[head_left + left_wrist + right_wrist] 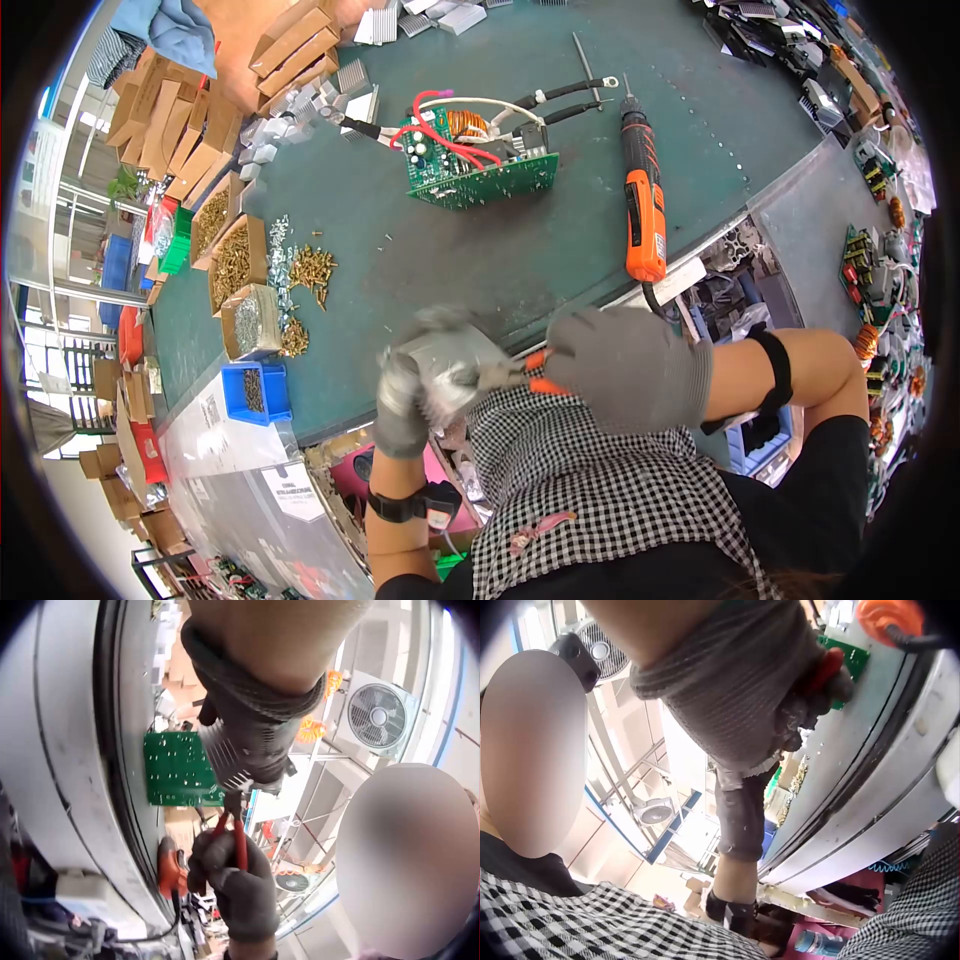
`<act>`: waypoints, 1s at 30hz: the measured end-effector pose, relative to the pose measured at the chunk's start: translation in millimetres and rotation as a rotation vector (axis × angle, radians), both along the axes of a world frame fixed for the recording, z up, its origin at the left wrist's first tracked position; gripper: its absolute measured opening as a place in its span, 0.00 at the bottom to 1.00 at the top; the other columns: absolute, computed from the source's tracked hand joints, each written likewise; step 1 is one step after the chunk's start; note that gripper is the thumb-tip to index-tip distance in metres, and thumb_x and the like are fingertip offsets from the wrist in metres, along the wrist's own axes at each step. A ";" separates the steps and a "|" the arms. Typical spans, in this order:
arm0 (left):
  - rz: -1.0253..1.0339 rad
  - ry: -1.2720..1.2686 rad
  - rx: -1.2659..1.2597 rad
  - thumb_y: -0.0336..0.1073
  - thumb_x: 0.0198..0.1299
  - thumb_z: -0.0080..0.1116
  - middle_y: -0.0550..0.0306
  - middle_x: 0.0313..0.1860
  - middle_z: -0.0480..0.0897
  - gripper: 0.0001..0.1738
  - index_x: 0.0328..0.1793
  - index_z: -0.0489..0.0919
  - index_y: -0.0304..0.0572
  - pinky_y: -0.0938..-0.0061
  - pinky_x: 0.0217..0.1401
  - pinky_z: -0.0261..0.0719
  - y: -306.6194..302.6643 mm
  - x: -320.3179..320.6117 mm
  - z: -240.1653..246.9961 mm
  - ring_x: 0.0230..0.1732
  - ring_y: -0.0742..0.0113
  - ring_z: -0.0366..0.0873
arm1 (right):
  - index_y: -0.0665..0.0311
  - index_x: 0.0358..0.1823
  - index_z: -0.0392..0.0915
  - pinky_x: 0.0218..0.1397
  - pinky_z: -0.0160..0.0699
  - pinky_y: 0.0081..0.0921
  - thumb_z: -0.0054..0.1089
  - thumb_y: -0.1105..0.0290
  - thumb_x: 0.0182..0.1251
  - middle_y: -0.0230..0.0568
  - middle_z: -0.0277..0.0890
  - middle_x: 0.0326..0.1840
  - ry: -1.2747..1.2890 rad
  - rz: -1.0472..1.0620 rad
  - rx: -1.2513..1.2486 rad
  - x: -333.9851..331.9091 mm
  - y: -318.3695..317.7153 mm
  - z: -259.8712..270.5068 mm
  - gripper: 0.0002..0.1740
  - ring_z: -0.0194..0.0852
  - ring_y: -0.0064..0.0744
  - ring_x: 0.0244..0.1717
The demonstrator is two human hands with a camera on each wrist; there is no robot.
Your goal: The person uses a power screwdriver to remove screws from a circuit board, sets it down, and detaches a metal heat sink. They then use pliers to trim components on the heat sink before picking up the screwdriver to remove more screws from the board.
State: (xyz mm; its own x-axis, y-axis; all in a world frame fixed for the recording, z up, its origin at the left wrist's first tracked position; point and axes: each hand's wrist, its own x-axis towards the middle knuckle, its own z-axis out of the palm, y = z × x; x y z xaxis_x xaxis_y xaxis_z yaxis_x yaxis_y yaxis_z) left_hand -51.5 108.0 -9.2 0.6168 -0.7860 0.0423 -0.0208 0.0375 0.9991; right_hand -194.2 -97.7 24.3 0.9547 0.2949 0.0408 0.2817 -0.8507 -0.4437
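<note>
My gloved left hand [398,405] grips a silver finned heatsink [219,754], blurred in the head view. In my gloved right hand [630,370] is a pair of pliers [239,844] with red-orange handles, the fingers curled round them. The metal nose of the pliers reaches the heatsink's finned edge in the left wrist view. Both hands are in front of the checked apron at the table's near edge. Seen from the right wrist, the right hand [735,712] hides most of the pliers, leaving a red handle [826,669] showing.
Beyond the hands a green circuit board [485,180] with thick cables stands on the green table [400,270]. An orange electric screwdriver [645,215] lies to its right. Boxes of brass screws [232,268] and a blue bin [255,392] line the left side. Heatsinks lie along the far edge.
</note>
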 end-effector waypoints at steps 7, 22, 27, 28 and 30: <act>-0.181 1.412 -0.272 0.63 0.68 0.37 0.38 0.56 0.75 0.35 0.60 0.69 0.36 0.51 0.54 0.77 14.3 -18.1 -67.7 0.49 0.46 0.77 | 0.61 0.34 0.78 0.33 0.76 0.30 0.60 0.66 0.45 0.38 0.70 0.37 -0.253 -0.011 -0.174 -4.6 12.8 -1.5 0.12 0.75 0.36 0.37; 0.149 0.987 -0.489 0.71 0.55 0.48 0.45 0.58 0.70 0.51 0.66 0.63 0.26 0.57 0.66 0.70 -1.0 -27.2 -15.3 0.57 0.53 0.73 | 0.60 0.30 0.76 0.34 0.73 0.32 0.61 0.70 0.38 0.37 0.70 0.37 -0.251 -0.103 -0.160 7.3 -1.0 -10.0 0.12 0.73 0.35 0.34; -0.282 1.476 -0.250 0.72 0.60 0.38 0.36 0.54 0.73 0.51 0.68 0.59 0.27 0.52 0.62 0.73 5.9 4.1 -32.9 0.54 0.43 0.75 | 0.60 0.28 0.76 0.35 0.72 0.31 0.60 0.65 0.42 0.36 0.69 0.35 -0.363 -0.005 -0.260 -3.7 1.7 -14.5 0.11 0.72 0.33 0.34; -0.315 1.513 -0.334 0.72 0.61 0.36 0.35 0.55 0.73 0.51 0.70 0.57 0.28 0.53 0.61 0.74 10.8 9.6 -40.0 0.54 0.42 0.76 | 0.60 0.30 0.77 0.35 0.73 0.31 0.59 0.65 0.45 0.37 0.70 0.36 -0.328 0.007 -0.244 -4.7 -0.6 -15.2 0.10 0.73 0.34 0.35; -0.385 1.581 -0.510 0.73 0.63 0.33 0.34 0.58 0.74 0.52 0.73 0.54 0.30 0.55 0.59 0.76 20.1 23.7 -60.8 0.55 0.42 0.77 | 0.62 0.33 0.79 0.34 0.74 0.31 0.58 0.65 0.51 0.39 0.71 0.36 -0.258 0.032 -0.217 -4.3 -8.1 -14.2 0.11 0.74 0.36 0.36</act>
